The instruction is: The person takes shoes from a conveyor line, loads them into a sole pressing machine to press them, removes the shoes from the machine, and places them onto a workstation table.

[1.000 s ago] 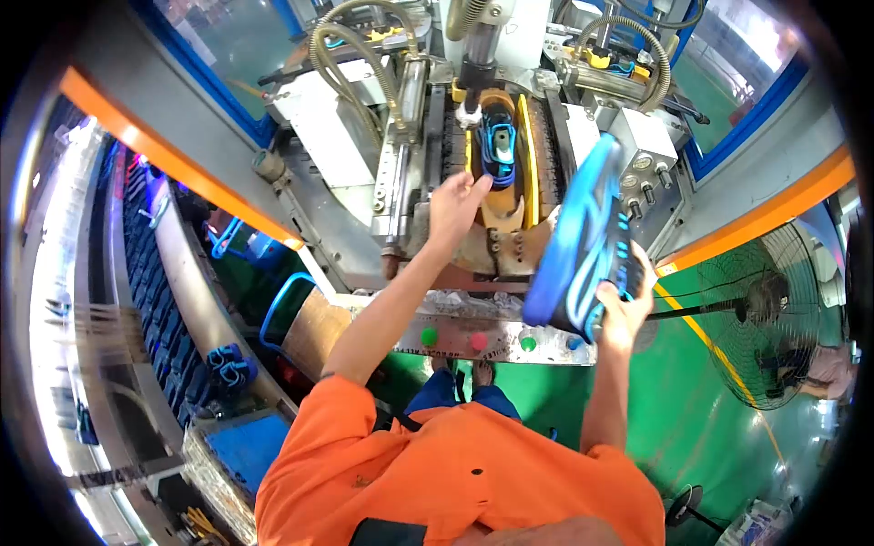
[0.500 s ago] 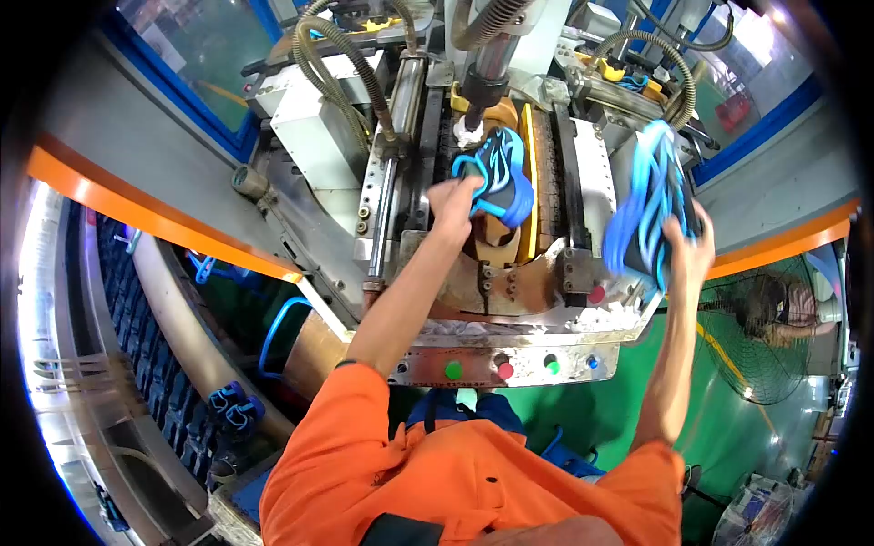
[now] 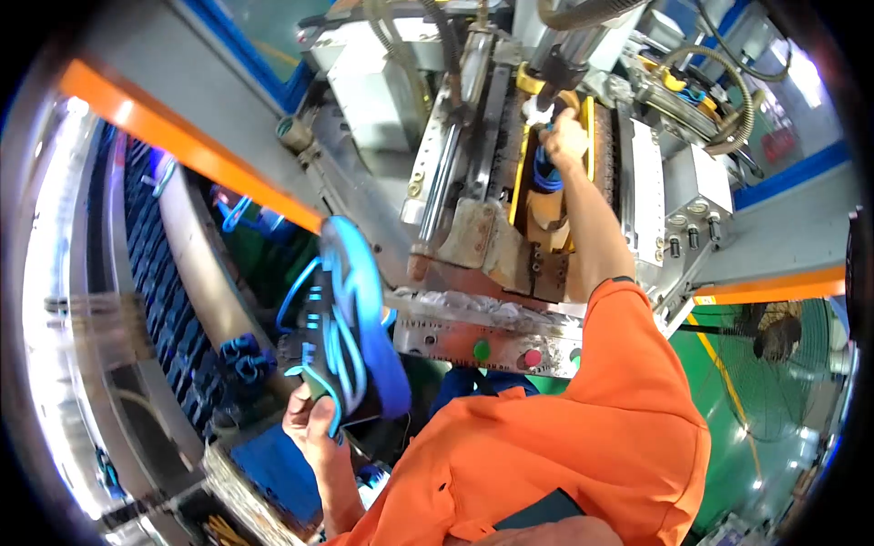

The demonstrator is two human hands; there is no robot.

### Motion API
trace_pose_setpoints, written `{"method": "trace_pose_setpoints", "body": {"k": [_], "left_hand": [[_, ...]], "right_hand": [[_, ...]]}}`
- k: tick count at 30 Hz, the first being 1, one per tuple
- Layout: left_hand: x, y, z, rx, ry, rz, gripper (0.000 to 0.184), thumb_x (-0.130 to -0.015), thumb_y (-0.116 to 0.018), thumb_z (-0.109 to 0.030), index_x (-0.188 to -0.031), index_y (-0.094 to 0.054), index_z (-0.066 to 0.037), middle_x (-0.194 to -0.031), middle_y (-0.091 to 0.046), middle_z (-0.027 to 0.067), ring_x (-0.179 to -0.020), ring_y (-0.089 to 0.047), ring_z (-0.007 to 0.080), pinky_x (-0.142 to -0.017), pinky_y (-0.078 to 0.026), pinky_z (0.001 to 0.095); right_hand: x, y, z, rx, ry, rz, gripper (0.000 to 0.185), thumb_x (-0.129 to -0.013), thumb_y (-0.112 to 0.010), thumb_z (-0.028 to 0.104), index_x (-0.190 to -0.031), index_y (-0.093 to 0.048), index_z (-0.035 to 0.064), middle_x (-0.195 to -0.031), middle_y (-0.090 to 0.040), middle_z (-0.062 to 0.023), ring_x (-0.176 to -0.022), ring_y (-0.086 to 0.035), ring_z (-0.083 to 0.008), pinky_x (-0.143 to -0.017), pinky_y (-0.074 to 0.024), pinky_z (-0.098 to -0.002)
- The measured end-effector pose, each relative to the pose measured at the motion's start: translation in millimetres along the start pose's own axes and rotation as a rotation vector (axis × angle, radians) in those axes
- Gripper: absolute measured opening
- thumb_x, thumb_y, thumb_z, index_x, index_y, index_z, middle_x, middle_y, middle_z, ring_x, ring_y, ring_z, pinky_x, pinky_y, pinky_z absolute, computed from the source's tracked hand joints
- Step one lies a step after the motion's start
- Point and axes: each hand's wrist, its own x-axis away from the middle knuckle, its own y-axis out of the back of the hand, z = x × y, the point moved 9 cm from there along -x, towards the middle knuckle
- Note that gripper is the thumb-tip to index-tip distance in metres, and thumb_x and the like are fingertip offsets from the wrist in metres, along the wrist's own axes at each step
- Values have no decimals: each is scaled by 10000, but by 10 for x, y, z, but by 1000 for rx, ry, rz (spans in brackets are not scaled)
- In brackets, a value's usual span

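Note:
My left hand [image 3: 312, 423] is closed on the collar of a black and blue sports shoe [image 3: 353, 318]. That shoe hangs on its side, left of the machine's front panel, its blue sole edge facing right. My right hand [image 3: 566, 141] reaches into the machine, fingers curled over another blue shoe [image 3: 546, 175]. This second shoe sits in the slot between yellow side strips, mostly covered by the hand and partly by shadow. Just behind it stands a vertical metal press rod [image 3: 566, 62] with a white pad [image 3: 537, 113] near its lower end.
A front panel [image 3: 437, 344] with coloured buttons crosses below the slot. To the left runs an orange-edged frame [image 3: 196, 155] and a conveyor with dark ridges [image 3: 168, 273]. A blue-topped stand [image 3: 273, 469] is at lower left. A caged fan [image 3: 774, 364] stands at right.
My left hand has carried its shoe from the slot down to the left. My right hand has brought its shoe from the right side into the slot. The view has turned left.

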Motion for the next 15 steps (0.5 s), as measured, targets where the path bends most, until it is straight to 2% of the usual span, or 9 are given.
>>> {"method": "trace_pose_setpoints", "body": {"k": [3,5,6,7,8,9,11,12,15], "left_hand": [[405,578,139,59,-6,-255,269,-740,-720,-83,-971,-646,32,-873,-668,65,-751,-623,135,-728,-497,265],[800,776,233,83,45,-461,258,-741,-710,-63,-972,-645,31,-869,-668,59,-733,-627,141,-707,-505,279],[958,952,364,94,58,-569,244,-749,-694,-53,-976,-645,21,-866,-668,67,-734,-632,154,-698,-507,282],[1109,1051,522,-16,191,-609,451,-703,-726,-247,-1096,-616,-55,-953,-623,35,-920,-582,186,-780,-424,376],[1273,926,459,140,243,-712,245,-767,-675,-67,-989,-633,29,-942,-661,89,-843,-626,159,-749,-497,285],[1426,1032,504,-119,337,-710,276,-761,-677,-22,-1031,-625,4,-982,-668,110,-900,-641,195,-789,-502,294],[1431,776,257,-1158,110,-339,466,-713,-659,130,-1097,-628,-132,-1077,-655,161,-1003,-646,270,-856,-501,310],[1465,691,214,-1288,31,-294,362,-739,-692,12,-1082,-632,-84,-1095,-652,131,-993,-632,248,-854,-490,340],[2190,1088,991,37,389,-841,340,-763,-697,-228,-1034,-649,-28,-980,-655,50,-922,-581,183,-800,-439,364]], "right_hand": [[-45,-29,-87,-33,-16,18,655,-719,-761,346,-1159,-433,-11,-950,-688,-197,-880,-680,-346,-770,-546,-412],[75,-74,-166,-55,-142,115,805,-749,-738,376,-1318,-335,-26,-1244,-548,-266,-1116,-589,-342,-914,-488,-426],[21,-250,-161,-85,185,-158,846,-753,-728,370,-1370,-309,-28,-1343,-451,-280,-1232,-491,-352,-1003,-423,-424],[502,144,74,-175,394,-328,848,-734,-745,315,-1378,-323,-43,-1335,-468,-258,-1227,-476,-376,-1030,-390,-423],[1043,391,266,-431,448,-274,666,-757,-718,209,-1293,-410,-38,-1258,-519,-229,-1147,-517,-350,-978,-419,-399],[1581,639,451,-708,500,-206,491,-779,-692,103,-1209,-497,-33,-1181,-569,-199,-1067,-558,-324,-926,-448,-376],[2620,830,725,-919,762,-207,181,-820,-664,16,-996,-630,-8,-979,-653,-120,-842,-623,-250,-771,-506,-330],[3054,581,852,-920,802,-102,96,-817,-650,12,-913,-649,15,-915,-656,-105,-785,-625,-250,-726,-507,-338],[4058,-148,1108,-828,1115,233,140,-806,-614,37,-939,-650,63,-899,-627,-118,-833,-615,-299,-725,-499,-374]]}}
